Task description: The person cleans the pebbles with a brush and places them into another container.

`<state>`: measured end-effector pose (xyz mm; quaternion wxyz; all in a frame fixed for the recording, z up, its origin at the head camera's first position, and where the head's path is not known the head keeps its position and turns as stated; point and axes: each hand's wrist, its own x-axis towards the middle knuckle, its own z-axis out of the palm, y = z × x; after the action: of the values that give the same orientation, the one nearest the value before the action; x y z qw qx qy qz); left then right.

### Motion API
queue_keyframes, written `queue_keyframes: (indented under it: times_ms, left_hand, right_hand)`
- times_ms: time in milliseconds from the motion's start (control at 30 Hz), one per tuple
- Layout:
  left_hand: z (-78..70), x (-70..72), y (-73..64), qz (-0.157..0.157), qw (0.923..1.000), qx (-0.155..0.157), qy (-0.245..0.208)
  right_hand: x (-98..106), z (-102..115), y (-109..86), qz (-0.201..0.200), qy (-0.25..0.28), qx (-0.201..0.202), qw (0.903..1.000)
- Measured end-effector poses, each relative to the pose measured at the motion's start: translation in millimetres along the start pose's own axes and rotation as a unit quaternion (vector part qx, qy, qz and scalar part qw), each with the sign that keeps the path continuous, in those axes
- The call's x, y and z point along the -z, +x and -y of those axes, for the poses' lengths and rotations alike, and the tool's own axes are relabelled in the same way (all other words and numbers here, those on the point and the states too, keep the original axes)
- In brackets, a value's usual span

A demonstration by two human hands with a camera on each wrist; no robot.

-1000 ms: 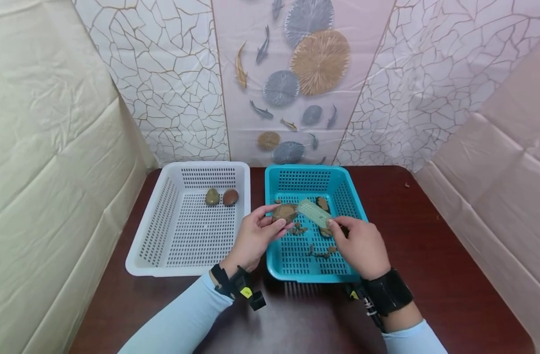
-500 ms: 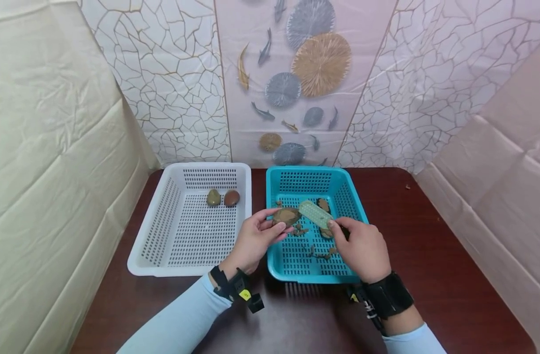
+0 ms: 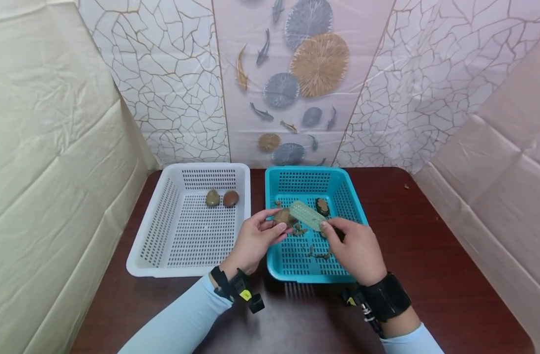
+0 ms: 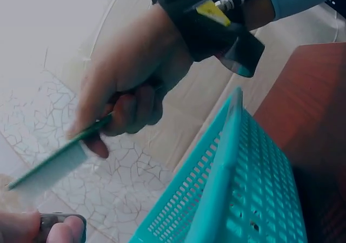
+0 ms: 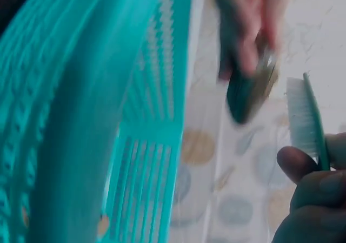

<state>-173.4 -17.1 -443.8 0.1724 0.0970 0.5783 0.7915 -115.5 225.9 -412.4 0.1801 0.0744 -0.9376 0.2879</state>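
Over the teal basket (image 3: 274, 268), my left hand (image 3: 254, 242) pinches a smooth stone (image 3: 281, 217) between thumb and fingers. Brown dirt coats the stone's upper face. My right hand (image 3: 357, 250) grips the handle end of a pale green brush (image 3: 305, 215). The right wrist view shows the brush's white bristles (image 5: 301, 116) facing the stone, with a gap between them. In the head view the brush head overlaps the stone's right edge. A dark stone (image 3: 322, 206) with a brown patch lies in the teal basket, and crumbs of dirt (image 3: 298, 230) are scattered on its floor.
On the left stands a white basket (image 3: 139, 263) holding an olive stone (image 3: 212, 198) and a reddish-brown stone (image 3: 230, 198). Both baskets rest on a dark red-brown table (image 3: 434, 275). A patterned cloth (image 3: 177, 93) hangs behind, with plain cloth walls at either side.
The right hand has moved the brush left, from just beside the stone to over its right edge. The left hand keeps its hold on the stone in nearly the same place.
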Motion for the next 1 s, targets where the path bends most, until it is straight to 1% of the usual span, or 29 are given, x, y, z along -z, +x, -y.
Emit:
queue_keyframes:
  times_ms: [100,233,300,400,467,567,667,800,867,933,1000]
  left_hand:
    - [0.3,-1.6,0.9,0.005,1.0000,-0.005,-0.007]
    - [1.3,-2.1,1.0,0.005,0.9997,0.001,-0.023]
    - [2.7,-1.4,1.2,0.004,0.9997,0.004,-0.025]
    - [4.4,-0.5,1.6,0.006,0.9996,0.006,-0.025]
    - [4.6,-0.6,2.2,0.009,0.9997,0.005,-0.023]
    - [3.5,-1.4,3.1,0.013,0.9996,0.003,-0.023]
    - [2.0,-1.7,3.5,0.012,0.9997,-0.006,-0.020]
    - [1.0,-0.3,3.6,0.003,0.9998,-0.010,-0.016]
    - [-0.2,0.5,4.5,0.007,0.9999,-0.013,-0.006]
    - [-2.8,0.8,5.6,0.016,0.9996,-0.021,0.010]
    - [-6.3,1.4,6.4,0.026,0.9986,-0.037,0.029]
  right_hand:
    - [-2.3,-1.4,0.0,0.017,0.026,0.001,0.9995]
    - [-3.3,-8.7,0.6,0.019,0.015,-0.026,0.9994]
    - [-3.0,-10.8,1.5,0.011,0.000,-0.029,0.9995]
    - [-3.0,-9.6,2.9,-0.005,-0.018,-0.016,0.9997]
    - [-3.3,-6.4,3.1,-0.015,-0.021,-0.003,0.9997]
    - [-3.6,-2.2,2.8,-0.003,-0.008,0.008,0.9999]
    - [-2.2,-3.3,3.9,0.002,-0.015,-0.007,0.9999]
    - [2.6,-7.5,5.3,-0.025,-0.049,-0.037,0.9978]
    - [4.5,-6.7,5.6,-0.027,-0.033,-0.031,0.9986]
    - [5.1,-4.5,6.4,-0.007,0.003,-0.015,0.9999]
    - [4.6,-3.5,8.1,0.012,0.027,-0.006,0.9996]
